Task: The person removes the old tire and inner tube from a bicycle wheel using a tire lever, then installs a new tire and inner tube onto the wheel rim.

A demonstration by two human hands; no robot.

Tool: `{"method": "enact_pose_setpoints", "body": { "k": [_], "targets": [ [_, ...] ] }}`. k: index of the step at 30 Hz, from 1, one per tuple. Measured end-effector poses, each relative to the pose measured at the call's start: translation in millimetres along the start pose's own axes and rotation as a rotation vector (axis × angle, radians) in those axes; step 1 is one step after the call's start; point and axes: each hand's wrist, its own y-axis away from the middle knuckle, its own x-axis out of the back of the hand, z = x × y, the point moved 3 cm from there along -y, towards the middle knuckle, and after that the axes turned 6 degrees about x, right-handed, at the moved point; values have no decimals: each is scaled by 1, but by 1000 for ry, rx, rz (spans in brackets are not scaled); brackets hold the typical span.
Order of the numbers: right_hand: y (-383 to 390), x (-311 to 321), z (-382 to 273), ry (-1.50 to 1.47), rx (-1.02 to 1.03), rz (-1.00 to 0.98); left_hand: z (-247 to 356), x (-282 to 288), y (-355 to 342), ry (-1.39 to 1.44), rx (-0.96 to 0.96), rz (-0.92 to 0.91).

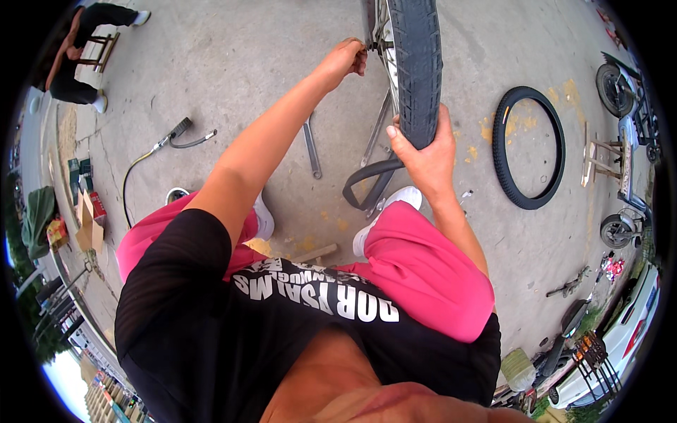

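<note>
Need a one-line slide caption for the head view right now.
Seated person's right hand grips a wheel's black tyre while the left hand works at its rim; spare tyre lies on concrete.

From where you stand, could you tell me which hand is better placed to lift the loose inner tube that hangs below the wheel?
Probably the right hand: it grips the tyre just above the black inner tube, which loops out directly below its thumb. The left hand is higher, at the wheel rim, farther from the tube.
</note>
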Motion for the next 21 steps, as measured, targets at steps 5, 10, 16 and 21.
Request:
{"method": "enact_pose_setpoints", "body": {
  "k": [5, 10, 16, 21],
  "targets": [
    [0, 0, 1, -5, -2, -1, 0, 7, 3, -102, 206, -13],
    [-1, 0, 1, 8, -16, -4, 4, 3, 4, 21, 34, -5],
    [-1, -1, 1, 25, 0, -3, 5, 7, 3, 47, 272, -87],
    [-1, 2, 2, 24, -12, -52, 3, -1, 4, 7, 44, -29]
  ]
}}
